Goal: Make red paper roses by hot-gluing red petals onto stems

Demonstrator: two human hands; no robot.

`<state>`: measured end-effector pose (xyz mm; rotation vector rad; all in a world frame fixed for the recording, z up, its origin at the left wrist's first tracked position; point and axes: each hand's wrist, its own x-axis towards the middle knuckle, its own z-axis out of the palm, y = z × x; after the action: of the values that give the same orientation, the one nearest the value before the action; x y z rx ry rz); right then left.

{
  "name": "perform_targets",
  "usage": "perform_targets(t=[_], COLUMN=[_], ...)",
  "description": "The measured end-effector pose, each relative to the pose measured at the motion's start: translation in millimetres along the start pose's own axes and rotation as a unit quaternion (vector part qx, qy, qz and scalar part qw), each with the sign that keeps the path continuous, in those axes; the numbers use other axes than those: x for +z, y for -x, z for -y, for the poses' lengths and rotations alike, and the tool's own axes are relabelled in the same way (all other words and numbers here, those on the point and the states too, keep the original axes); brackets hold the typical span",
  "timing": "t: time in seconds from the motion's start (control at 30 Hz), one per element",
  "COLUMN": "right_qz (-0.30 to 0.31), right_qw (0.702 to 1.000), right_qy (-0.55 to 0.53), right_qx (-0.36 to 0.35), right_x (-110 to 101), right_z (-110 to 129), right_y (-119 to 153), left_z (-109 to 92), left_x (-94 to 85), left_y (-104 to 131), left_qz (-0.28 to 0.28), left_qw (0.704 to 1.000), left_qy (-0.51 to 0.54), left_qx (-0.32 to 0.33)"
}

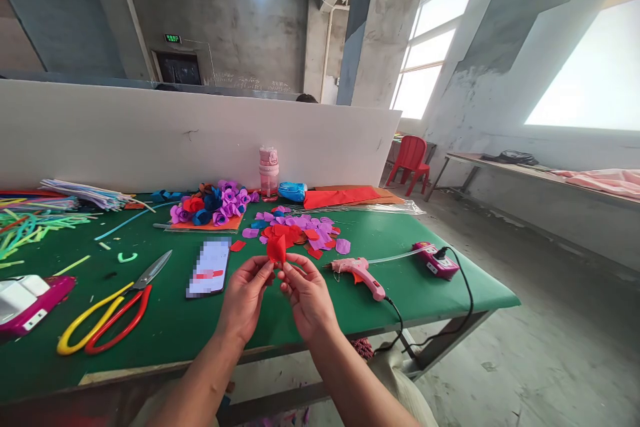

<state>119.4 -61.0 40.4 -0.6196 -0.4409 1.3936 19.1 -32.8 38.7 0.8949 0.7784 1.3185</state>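
A small red paper petal piece (277, 248) stands upright between my two hands above the green table (400, 230). My left hand (249, 293) pinches its lower left edge, thumb against fingers. On the other side, my right hand (306, 288) pinches its lower right edge. Just behind lie loose purple petals (320, 223) and red petals (295, 235). A pink glue gun (361, 273) rests to the right of my right hand, and a phone (209, 267) lies to the left of my left hand.
Scissors (127, 307) and a power strip (37, 307) are at left; another power strip (435, 260) with a cable is at right. Finished flowers (215, 203), a pink bottle (269, 173), a blue roll (292, 191) and red paper (343, 197) line the back, before a white panel (200, 137).
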Motion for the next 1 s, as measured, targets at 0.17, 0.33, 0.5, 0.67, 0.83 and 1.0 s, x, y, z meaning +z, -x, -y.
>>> perform_targets(t=[0.17,0.33,0.5,0.67,0.83,1.0], right_qz=[0.003,-0.003,0.003,0.009,0.005,0.002], right_qw=[1.000,1.000,1.000,0.999,0.997,0.991], right_qy=[-0.001,0.004,0.018,0.027,0.060,0.109], right_qx=[0.002,0.006,-0.002,-0.016,-0.044,-0.081], right_x=[1.0,2.3,0.9,-0.2,0.5,0.6], right_z=[-0.3,-0.7,-1.9,-3.6,-4.1,-5.2], right_y=[1.1,1.8,0.7,0.0,1.2,2.0], left_z=[0.7,-3.0,-3.3,-0.7,-0.6,-0.9], left_x=[0.3,2.6,2.2,-0.4,-1.4,-2.6], left_y=[-0.5,1.8,2.2,0.6,-0.1,-0.9], left_qz=[-0.003,0.001,-0.009,-0.007,-0.007,-0.016], left_qw=[1.000,1.000,1.000,1.000,0.999,0.998], left_qy=[0.008,0.008,-0.003,-0.016,-0.034,-0.049], left_qx=[-0.003,-0.004,0.010,0.018,0.025,0.029])
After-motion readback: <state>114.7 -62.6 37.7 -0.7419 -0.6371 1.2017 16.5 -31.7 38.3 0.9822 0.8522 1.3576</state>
